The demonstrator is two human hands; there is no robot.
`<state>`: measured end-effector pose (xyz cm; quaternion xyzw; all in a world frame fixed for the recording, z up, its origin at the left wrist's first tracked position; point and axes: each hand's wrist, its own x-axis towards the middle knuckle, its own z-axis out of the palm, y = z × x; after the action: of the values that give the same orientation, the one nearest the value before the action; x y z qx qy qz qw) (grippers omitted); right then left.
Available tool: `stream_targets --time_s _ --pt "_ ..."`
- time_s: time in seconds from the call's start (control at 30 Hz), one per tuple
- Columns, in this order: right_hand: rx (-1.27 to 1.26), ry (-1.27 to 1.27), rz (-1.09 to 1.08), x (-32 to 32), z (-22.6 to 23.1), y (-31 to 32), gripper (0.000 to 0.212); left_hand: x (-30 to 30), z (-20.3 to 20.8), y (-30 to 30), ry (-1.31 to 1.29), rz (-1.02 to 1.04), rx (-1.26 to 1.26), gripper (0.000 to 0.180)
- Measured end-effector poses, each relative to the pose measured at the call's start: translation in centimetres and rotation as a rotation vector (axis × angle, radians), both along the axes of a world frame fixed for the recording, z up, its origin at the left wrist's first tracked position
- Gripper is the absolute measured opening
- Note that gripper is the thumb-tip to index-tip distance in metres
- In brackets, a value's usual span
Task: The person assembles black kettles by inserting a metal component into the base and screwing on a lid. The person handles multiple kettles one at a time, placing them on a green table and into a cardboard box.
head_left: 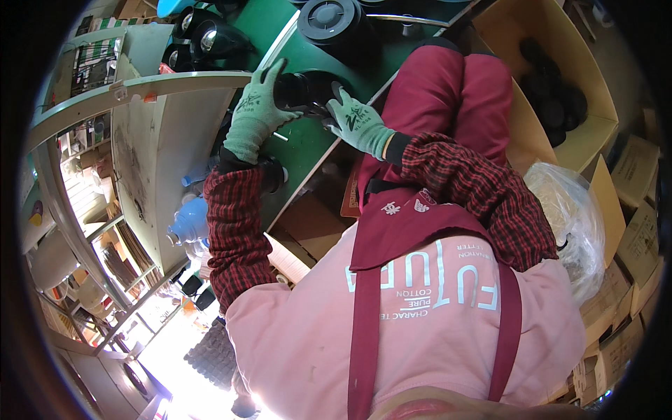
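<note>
Both my hands wear pale green knitted gloves. On the green tabletop [308, 150] between them lies a glossy black round housing [311, 85]. My left hand [257, 115] wraps its left end, with the thumb stretched along the near side and the fingers over the far side. At its right end, my right hand [358, 124] is closed on the rim, thumb below and a finger above. Its exact grip is partly hidden. Just beyond stands a black cylinder [329, 21] with a ringed round top. A thin light-coloured rod [280, 136] sits near my left thumb.
Several black domed housings [217, 42] stand at the far left. A metal frame [133, 87] runs along the left side, with clear plastic bottles [189, 222] below. At right, an open cardboard box [588, 133] holds black round parts; a clear plastic bag [570, 217] lies nearer.
</note>
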<state>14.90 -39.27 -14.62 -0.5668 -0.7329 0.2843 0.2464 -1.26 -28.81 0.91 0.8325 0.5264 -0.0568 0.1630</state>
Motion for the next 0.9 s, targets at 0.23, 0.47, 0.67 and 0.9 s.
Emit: stream_targets --time_s 0.23,0.47,0.67,0.9 --pt "-0.037 -0.038 0.021 0.0 0.2 0.0 0.054 0.9 -0.5 -0.2 0.049 0.150 0.105 0.068" --pt "0.094 -0.011 -0.021 -0.3 -0.5 -0.1 0.051 1.8 -0.6 0.4 0.168 0.129 0.089 0.080" --pt "0.049 -0.014 -0.008 -0.4 -0.9 -0.1 0.051 2.3 0.1 -0.4 0.163 0.106 0.070 0.090" --pt "0.030 -0.010 0.003 -0.3 -0.7 -0.1 0.052 0.5 1.0 0.3 0.066 0.083 0.257 0.115"
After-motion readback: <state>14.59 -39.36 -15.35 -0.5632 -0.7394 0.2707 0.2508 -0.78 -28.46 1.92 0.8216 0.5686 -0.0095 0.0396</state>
